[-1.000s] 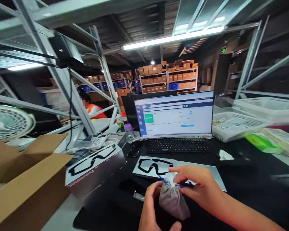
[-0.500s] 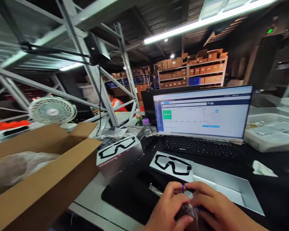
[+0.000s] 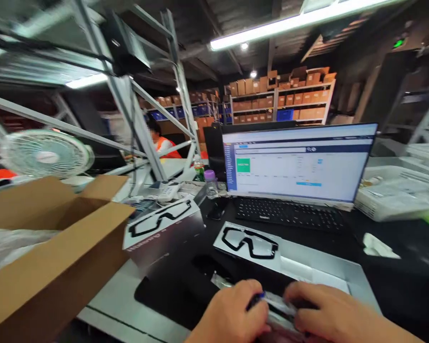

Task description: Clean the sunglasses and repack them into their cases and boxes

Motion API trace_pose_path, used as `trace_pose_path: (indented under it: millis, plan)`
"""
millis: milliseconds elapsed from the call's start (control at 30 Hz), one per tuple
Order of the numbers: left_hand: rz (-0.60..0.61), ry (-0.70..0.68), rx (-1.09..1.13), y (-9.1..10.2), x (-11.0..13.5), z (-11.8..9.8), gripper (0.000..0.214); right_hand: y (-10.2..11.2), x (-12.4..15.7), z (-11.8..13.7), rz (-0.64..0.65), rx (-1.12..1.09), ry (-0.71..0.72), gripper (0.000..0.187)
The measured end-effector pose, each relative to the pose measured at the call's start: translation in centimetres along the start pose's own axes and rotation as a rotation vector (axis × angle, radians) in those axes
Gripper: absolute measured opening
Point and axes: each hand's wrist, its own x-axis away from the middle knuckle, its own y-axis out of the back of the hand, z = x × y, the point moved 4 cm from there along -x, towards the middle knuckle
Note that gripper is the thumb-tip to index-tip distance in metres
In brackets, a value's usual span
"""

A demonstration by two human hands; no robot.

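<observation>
Black desk spreads before us, and just below a goggle-printed card our left hand and right hand curl half closed, both holding a shiny plastic-wrapped bundle whose long axis lies crosswise between them, a blue tie at the left hand's fingers, the card's lower edge close beyond

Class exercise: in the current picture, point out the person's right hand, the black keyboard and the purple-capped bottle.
Right hand [image 3: 331, 312]: head view, back of the hand.
Black keyboard [image 3: 289, 213]: head view, middle of the keys.
Purple-capped bottle [image 3: 211, 189]: head view, clear body below the cap.
</observation>
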Motion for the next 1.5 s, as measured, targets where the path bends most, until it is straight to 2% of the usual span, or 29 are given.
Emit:
trace_pose_path:
  millis: [67, 100, 133, 167, 233, 300, 333, 467, 633, 700, 833, 1000, 1067, 1133, 1167, 1233, 1300, 1333, 1400, 1467, 1500]
  plan:
    - [0.0, 0.077, 0.169, 0.3, 0.3, 0.2, 0.013, 0.8, -0.6, 0.6, 0.142, -0.214, -0.155, 0.017]
    - [-0.019, 0.116, 0.265, 0.3, 0.5, 0.4, 0.017, 1.2, -0.8, 0.6, 0.153, -0.307, -0.252, 0.02]
    - [-0.047, 0.149, 0.347, 0.3, 0.7, 0.5, 0.021, 1.4, -1.0, 0.7, 0.168, -0.357, -0.29, 0.02]
    - [-0.082, 0.169, 0.4, 0.2, 1.1, 0.6, 0.025, 1.5, -1.2, 0.9, 0.175, -0.366, -0.271, 0.018]
    - [-0.122, 0.183, 0.406, -0.3, 2.0, 0.7, 0.028, 1.2, -1.2, 1.4, 0.202, -0.293, -0.086, 0.014]
    - [-0.11, 0.177, 0.325, -1.0, 3.1, 0.9, 0.028, 0.5, -0.9, 1.8, 0.222, -0.182, 0.09, 0.018]
    - [-0.092, 0.165, 0.261, -1.3, 3.5, 1.0, 0.029, 0.1, -0.8, 1.8, 0.23, -0.138, 0.119, 0.018]
    - [-0.056, 0.109, 0.052, -0.8, 4.5, 1.7, 0.028, -1.0, -0.7, 1.3, 0.239, -0.007, 0.056, 0.009]
    - [-0.13, 0.042, 0.003, 0.7, 4.3, 1.4, 0.027, -1.0, -0.8, 1.8, 0.217, 0.096, 0.069, 0.006]
    - [-0.181, 0.066, 0.051, 0.5, 4.5, 1.1, 0.026, -0.9, -0.8, 2.0, 0.221, 0.097, 0.067, 0.009]
    - [-0.222, 0.204, 0.197, -0.2, 4.5, 0.6, 0.031, -1.3, -0.4, 1.8, 0.204, 0.07, 0.044, 0.016]
    - [-0.188, 0.235, 0.294, 0.4, 3.3, -0.1, 0.038, -1.6, 0.1, 1.6, 0.204, 0.022, 0.0, 0.018]
    - [-0.168, 0.275, 0.285, 0.6, 2.8, 0.1, 0.052, -1.1, -0.1, 1.7, 0.162, -0.024, -0.03, 0.021]
    - [-0.074, 0.345, 0.306, 0.3, 2.5, 0.5, 0.068, -0.5, -0.4, 2.0, 0.166, -0.048, -0.057, 0.025]
    - [-0.005, 0.373, 0.338, 0.1, 2.5, 0.8, 0.07, -0.3, -0.5, 2.2, 0.191, -0.054, -0.058, 0.027]
    - [0.131, 0.379, 0.413, -0.3, 2.6, 1.3, 0.051, 0.2, -0.3, 2.3, 0.234, -0.076, -0.075, 0.029]
    - [0.187, 0.304, 0.429, 0.0, 3.0, 1.6, 0.013, 0.9, 0.5, 1.9, 0.251, -0.152, -0.132, 0.028]
    - [0.189, 0.259, 0.413, 0.3, 3.4, 1.8, 0.013, 1.5, 1.1, 1.3, 0.224, -0.195, -0.166, 0.03]
    - [0.176, 0.181, 0.385, 1.1, 4.4, 2.0, 0.033, 3.0, 2.6, -0.2, 0.108, -0.244, -0.219, 0.037]
    - [0.163, 0.155, 0.394, 1.8, 5.6, 2.1, 0.036, 4.8, 4.1, -2.1, -0.083, -0.218, -0.228, 0.036]
    - [0.156, 0.169, 0.406, 1.9, 6.2, 2.1, 0.035, 5.4, 4.7, -3.0, -0.126, -0.204, -0.235, 0.035]
